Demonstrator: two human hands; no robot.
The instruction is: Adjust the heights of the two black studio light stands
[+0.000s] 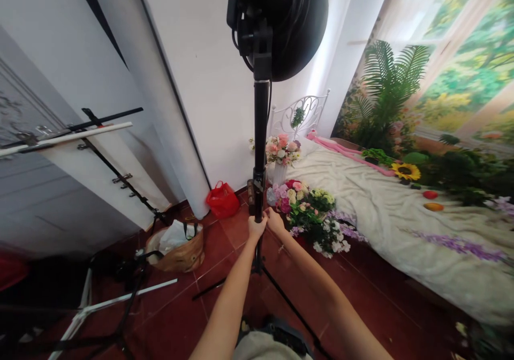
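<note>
A black light stand (261, 129) rises upright in front of me, with a large black studio lamp (299, 28) on its top. My left hand (256, 226) is wrapped round the lower part of the pole. Right beside it, my right hand (274, 221) is closed against the pole's right side, fingers pinched; whatever they grip is hidden. Below the hands, the stand's legs (287, 295) spread over the floor. A cable runs down from the lamp along the pole.
On the right is a bed (341, 172) with a cream blanket; artificial flowers (305, 204) lie beside it. A red bag (223, 199) and a wicker basket (180, 250) stand on the red tile floor (228, 237). More stands and a white pole (132, 294) are at left.
</note>
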